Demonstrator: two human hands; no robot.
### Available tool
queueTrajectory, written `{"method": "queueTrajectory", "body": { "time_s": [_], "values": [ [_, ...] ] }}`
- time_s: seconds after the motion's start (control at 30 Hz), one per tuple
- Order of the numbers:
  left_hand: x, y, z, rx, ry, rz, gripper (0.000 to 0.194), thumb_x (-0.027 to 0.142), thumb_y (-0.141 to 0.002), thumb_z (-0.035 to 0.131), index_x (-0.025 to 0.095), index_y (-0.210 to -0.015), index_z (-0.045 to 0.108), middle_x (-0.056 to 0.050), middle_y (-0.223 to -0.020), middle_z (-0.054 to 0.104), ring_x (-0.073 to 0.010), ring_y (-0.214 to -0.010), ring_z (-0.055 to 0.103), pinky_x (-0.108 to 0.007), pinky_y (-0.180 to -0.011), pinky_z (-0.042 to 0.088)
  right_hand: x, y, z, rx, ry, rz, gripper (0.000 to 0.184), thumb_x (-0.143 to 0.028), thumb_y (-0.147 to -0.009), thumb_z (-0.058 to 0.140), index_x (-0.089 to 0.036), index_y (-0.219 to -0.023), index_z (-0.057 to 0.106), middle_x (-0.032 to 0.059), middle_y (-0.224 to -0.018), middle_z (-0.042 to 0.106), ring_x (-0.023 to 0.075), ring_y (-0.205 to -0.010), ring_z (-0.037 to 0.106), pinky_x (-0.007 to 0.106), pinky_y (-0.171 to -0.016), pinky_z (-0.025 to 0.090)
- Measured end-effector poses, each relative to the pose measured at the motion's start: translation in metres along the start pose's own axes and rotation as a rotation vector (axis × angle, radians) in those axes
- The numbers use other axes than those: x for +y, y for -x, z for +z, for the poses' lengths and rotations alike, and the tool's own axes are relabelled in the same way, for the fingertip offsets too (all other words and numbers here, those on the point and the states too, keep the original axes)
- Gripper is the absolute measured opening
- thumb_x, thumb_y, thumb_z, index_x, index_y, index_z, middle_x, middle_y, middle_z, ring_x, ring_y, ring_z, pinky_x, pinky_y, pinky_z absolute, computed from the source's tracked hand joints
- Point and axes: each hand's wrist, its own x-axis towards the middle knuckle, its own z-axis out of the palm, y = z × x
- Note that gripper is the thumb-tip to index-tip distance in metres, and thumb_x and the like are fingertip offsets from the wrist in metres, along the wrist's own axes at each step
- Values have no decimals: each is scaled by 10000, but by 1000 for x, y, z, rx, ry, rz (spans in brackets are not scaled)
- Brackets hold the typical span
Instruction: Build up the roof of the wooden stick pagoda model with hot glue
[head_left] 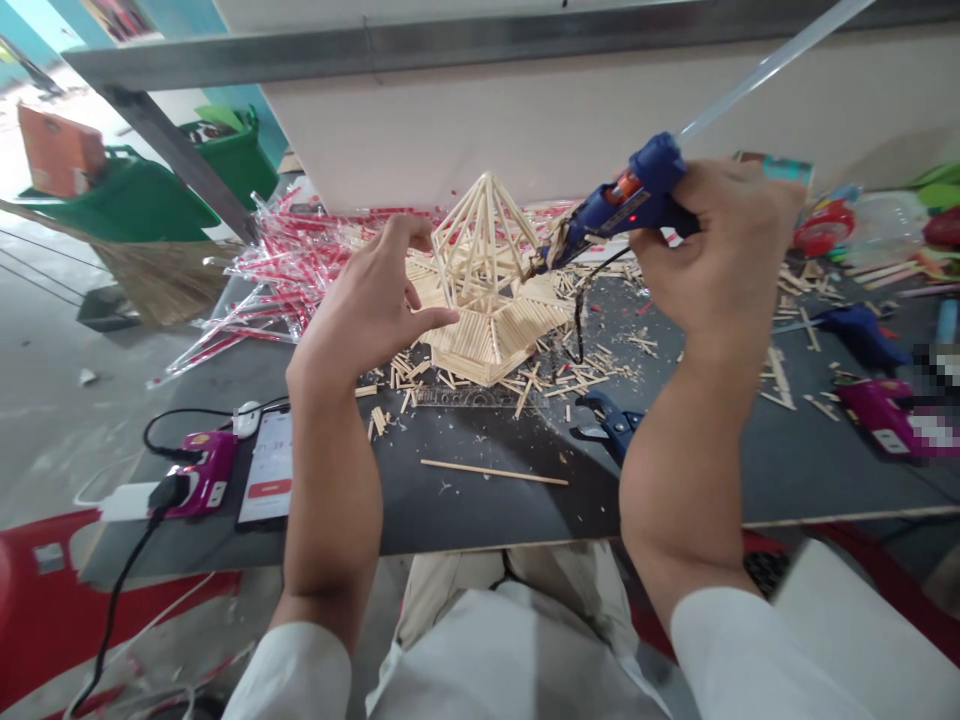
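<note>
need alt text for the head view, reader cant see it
A right hand holds a blue glue gun against a pointed stick model, the left hand at its other side, on a dark table strewn with stick offcuts.

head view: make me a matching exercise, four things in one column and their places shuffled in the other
1. blue glue gun
2. pale wooden pyramid frame
3. lit-screen phone
4. thin wooden stick

A. beside the purple socket block
B. near the grey table's front edge
C. in the right hand
D. above the slatted wooden base

1-C, 2-D, 3-A, 4-B
</note>
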Motion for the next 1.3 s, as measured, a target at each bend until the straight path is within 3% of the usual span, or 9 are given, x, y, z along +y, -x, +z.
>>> {"method": "queueTrajectory", "body": {
  "time_s": [0.43,0.7,1.0,1.13,1.3],
  "values": [
    [5,1,-2,-44,11,-27,754,601,-845,808,275,-1411,431,-84,-1447,592,-237,-851,712,-450,-862,523,-4,-2,-2,1,-7,6,321,-185,-889,641,-254,-1185,745,42,-1115,788,299,-1103,727,428,-972,534],
    [6,2,-3,-19,-17,-8,737,462,-816,886,251,-1371,449,-73,-1407,615,-187,-804,702,-398,-807,536,-6,-1,-4,1,10,23,329,-192,-884,654,-244,-1196,746,52,-1144,790,287,-1113,728,416,-966,533],
    [3,0,-1,-17,37,-11,718,398,-783,906,257,-1331,463,-83,-1398,614,-204,-788,704,-418,-763,554,-4,0,-3,39,-48,20,293,-234,-922,664,-240,-1204,743,84,-1079,785,289,-1079,723,427,-966,527],
    [3,0,-1,-19,36,-16,703,366,-788,889,265,-1337,460,-92,-1408,607,-209,-804,708,-415,-748,553,-1,1,-4,58,-86,93,329,-241,-856,724,-221,-1184,748,79,-1044,784,283,-1015,731,394,-895,549],
    [2,0,0,-5,37,-12,707,383,-781,883,289,-1342,462,-78,-1406,610,-220,-812,723,-417,-727,555,21,5,-5,137,-107,198,347,-290,-813,766,-179,-1142,751,91,-1012,777,269,-920,728,377,-808,565]
  ]
}}
